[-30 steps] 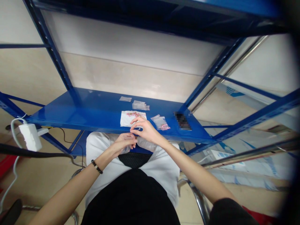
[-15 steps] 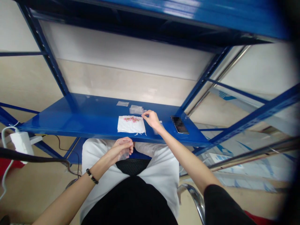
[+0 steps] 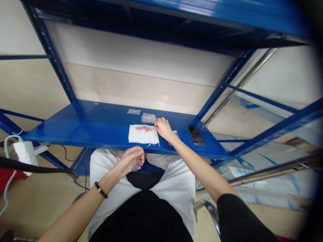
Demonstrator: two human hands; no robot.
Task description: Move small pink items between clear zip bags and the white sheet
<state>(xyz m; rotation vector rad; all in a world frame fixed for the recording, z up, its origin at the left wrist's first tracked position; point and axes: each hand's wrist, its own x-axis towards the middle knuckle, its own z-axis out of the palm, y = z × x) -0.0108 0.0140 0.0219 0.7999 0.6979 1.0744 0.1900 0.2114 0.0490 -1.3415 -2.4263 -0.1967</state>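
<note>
My left hand [image 3: 133, 157] is closed around a clear plastic bag [image 3: 136, 164] in front of the shelf's edge, over my lap. My right hand [image 3: 163, 129] hovers at the upper right corner of a white drawstring pouch [image 3: 137, 137], its fingers bent together; whatever is between the fingertips is hidden. Several small pink pieces [image 3: 144, 128] lie in a cluster on the pouch. Just behind my right fingers rests a small stack of clear plastic bags [image 3: 148, 118]. Another clear bag [image 3: 174, 133] is partly covered by my right wrist.
The blue metal shelf [image 3: 101, 124] carries these things, with a single clear bag [image 3: 133, 111] farther back and a phone [image 3: 196, 135] at the right. An upper blue shelf [image 3: 161, 27] hangs over the work area. A white power strip [image 3: 25, 156] is at the left end.
My right hand has shifted slightly and its fingers have drawn in toward the pouch's corner. My left hand stays closed on the bag. The whole view has shifted a little.
</note>
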